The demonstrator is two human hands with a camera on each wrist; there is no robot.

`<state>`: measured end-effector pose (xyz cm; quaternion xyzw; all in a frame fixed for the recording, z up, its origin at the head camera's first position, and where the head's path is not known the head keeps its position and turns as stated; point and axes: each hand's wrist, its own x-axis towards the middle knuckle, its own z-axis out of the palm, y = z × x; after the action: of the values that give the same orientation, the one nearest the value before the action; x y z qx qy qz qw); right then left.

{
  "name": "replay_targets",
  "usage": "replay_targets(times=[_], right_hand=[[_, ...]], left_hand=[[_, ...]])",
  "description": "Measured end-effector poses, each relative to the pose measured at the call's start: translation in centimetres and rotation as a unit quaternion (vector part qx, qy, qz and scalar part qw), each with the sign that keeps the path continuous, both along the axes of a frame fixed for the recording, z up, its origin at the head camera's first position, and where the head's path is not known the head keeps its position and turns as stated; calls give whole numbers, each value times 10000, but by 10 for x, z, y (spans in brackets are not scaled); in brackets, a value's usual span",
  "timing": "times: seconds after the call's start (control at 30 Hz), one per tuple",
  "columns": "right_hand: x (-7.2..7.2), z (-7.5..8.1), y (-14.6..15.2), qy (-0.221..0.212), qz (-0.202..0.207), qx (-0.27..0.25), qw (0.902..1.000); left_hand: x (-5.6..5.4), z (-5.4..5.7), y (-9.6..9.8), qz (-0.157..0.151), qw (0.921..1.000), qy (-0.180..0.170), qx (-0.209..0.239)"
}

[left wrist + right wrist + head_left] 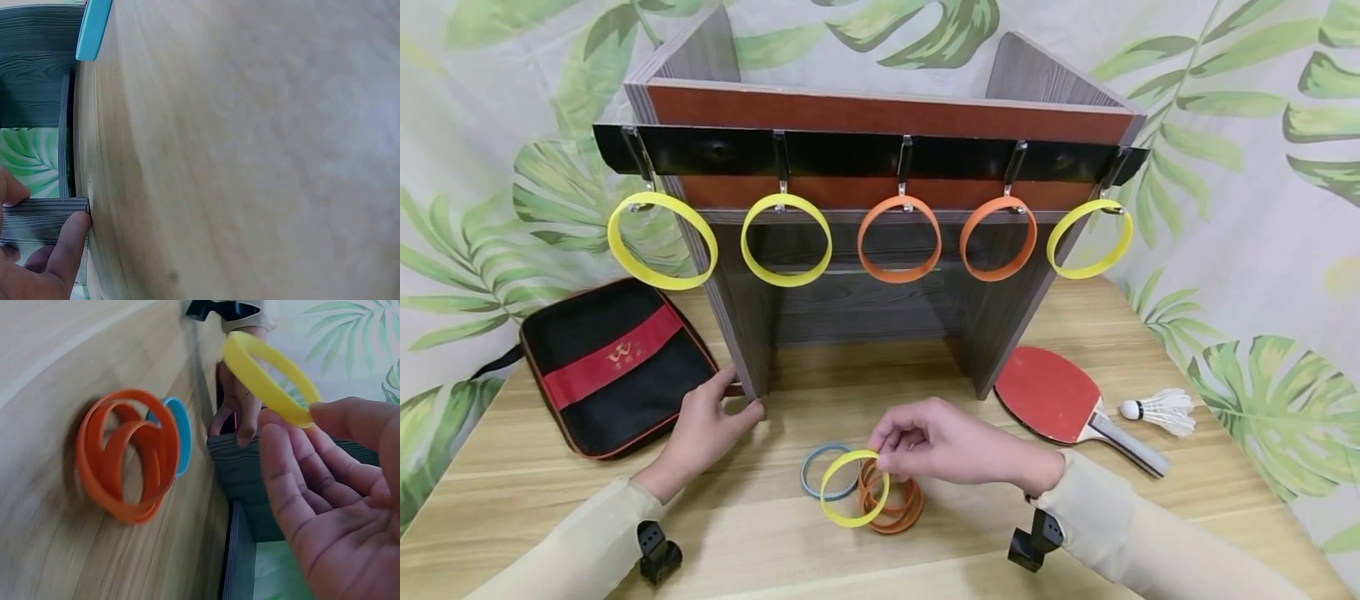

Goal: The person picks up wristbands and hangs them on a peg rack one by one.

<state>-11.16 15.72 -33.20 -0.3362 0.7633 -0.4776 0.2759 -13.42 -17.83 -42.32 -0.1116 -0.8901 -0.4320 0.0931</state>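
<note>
My right hand (951, 442) pinches a yellow silicone wristband (825, 492) between thumb and fingertips. In the right wrist view the yellow band (269, 381) tilts up and away from the fingers. Just below it on the table lie several orange wristbands (904, 515), overlapping in a loose pile, with a blue wristband (806, 467) beside them. My left hand (707, 429) grips the lower front edge of the grey wooden stand's left side panel (735, 333). Seen from the left wrist, its thumb and fingers lie on both sides of that panel (44, 222).
Yellow and orange wristbands (743, 242) hang from metal hooks on a black rail (842, 154) across the stand's front. At left lies a black and red case (602, 408). A red table tennis paddle (1048, 392) and a white shuttlecock (1161, 411) lie at right.
</note>
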Motion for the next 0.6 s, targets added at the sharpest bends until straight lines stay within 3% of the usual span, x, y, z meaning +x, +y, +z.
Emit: replay_targets(times=[0.13,0.5,0.6], right_hand=[[-3,5,-11,-257,-114,-439,9986],[-3,24,-41,-156,-442,-1087,9930],[-3,30,-50,-135,-467,-1248,9910]], left_hand=[[0,2,0,28,10000,22,-24],[-1,0,6,13,10000,45,39],[0,1,4,72,9998,208,-39]])
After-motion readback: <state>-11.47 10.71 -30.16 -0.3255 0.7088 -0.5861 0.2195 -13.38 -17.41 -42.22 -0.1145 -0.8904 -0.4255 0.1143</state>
